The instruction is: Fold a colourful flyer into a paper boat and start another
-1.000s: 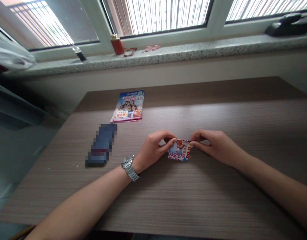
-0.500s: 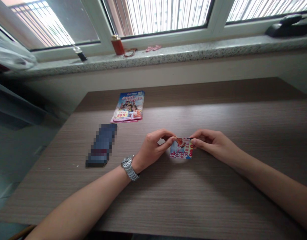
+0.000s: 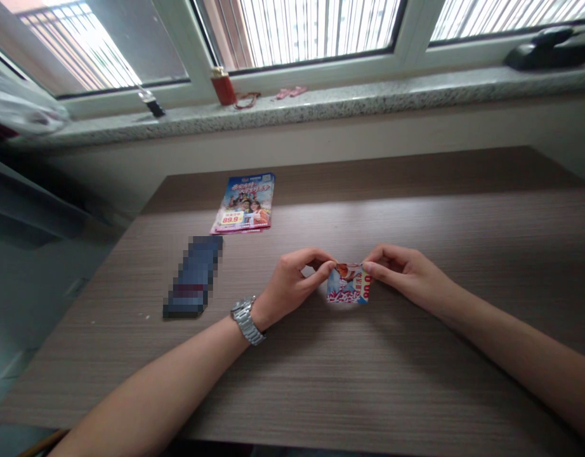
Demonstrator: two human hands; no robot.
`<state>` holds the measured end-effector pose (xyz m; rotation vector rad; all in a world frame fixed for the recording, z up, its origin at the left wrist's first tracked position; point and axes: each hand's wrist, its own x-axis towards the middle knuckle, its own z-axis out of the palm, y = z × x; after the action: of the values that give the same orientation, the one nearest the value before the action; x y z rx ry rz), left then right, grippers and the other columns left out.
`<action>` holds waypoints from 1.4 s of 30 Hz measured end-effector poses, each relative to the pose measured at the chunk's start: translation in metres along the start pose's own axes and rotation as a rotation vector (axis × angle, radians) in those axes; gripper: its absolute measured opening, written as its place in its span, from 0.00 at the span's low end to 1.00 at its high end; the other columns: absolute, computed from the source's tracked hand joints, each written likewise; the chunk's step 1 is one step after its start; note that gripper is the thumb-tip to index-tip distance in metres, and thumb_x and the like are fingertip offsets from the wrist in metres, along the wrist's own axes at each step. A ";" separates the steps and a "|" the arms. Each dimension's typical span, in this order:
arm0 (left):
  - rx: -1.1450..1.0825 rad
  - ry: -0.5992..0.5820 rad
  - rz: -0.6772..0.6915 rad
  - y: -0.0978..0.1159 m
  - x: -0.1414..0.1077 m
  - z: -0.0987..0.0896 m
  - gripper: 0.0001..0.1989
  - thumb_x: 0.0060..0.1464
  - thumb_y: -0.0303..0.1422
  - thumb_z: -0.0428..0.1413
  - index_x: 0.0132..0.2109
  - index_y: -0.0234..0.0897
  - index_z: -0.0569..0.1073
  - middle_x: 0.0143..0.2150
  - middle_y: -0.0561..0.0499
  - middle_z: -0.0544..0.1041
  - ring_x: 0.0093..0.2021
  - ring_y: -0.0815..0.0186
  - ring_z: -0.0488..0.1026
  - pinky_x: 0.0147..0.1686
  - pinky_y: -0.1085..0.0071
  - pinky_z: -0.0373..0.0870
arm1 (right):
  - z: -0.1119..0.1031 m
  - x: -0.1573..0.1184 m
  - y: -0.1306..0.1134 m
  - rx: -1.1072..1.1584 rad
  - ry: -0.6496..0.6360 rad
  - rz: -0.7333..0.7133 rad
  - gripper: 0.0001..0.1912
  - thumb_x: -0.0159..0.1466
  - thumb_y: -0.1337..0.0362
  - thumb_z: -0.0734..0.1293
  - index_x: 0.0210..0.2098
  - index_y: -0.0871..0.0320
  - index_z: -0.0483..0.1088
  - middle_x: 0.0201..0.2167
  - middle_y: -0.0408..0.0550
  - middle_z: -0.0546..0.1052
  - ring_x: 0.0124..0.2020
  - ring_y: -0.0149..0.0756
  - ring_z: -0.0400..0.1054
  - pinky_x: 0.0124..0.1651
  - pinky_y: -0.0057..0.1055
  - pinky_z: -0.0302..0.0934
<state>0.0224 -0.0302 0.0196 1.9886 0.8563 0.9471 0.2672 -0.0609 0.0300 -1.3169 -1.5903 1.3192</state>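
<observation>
A small folded piece of printed paper [image 3: 348,285], blue, white and red, is held between both hands above the wooden table [image 3: 321,381]. My left hand [image 3: 297,279], with a silver watch on the wrist, pinches its upper left corner between thumb and finger. At the upper right corner, my right hand [image 3: 401,270] pinches it the same way. A stack of colourful printed flyers [image 3: 247,203] lies farther back to the left.
A dark, pixelated flat object [image 3: 193,276] lies left of my left hand. On the stone windowsill [image 3: 368,98] are a red container [image 3: 223,87], pink items [image 3: 291,93], a small black-and-clear object [image 3: 152,103] and a black device [image 3: 549,51].
The folded paper has shifted and tilted slightly, its lower edge a little farther right. Both hands keep their pinch and have hardly moved.
</observation>
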 end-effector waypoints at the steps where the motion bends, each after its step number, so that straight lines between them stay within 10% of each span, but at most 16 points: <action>1: 0.004 -0.010 -0.005 0.000 0.000 0.000 0.09 0.65 0.35 0.57 0.42 0.35 0.79 0.38 0.48 0.82 0.37 0.68 0.78 0.39 0.74 0.73 | 0.000 0.000 0.000 -0.007 -0.002 0.000 0.20 0.62 0.45 0.69 0.32 0.56 0.73 0.28 0.47 0.79 0.29 0.36 0.71 0.32 0.32 0.67; 42: -0.019 0.052 -0.040 -0.002 0.000 0.003 0.08 0.63 0.36 0.60 0.40 0.35 0.79 0.35 0.51 0.82 0.34 0.71 0.76 0.36 0.78 0.71 | 0.007 -0.002 0.007 -0.001 -0.039 0.006 0.17 0.63 0.49 0.70 0.41 0.56 0.77 0.36 0.49 0.82 0.35 0.40 0.76 0.38 0.34 0.69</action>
<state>0.0241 -0.0301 0.0164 1.9312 0.9088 0.9840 0.2630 -0.0653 0.0218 -1.3050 -1.6141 1.3559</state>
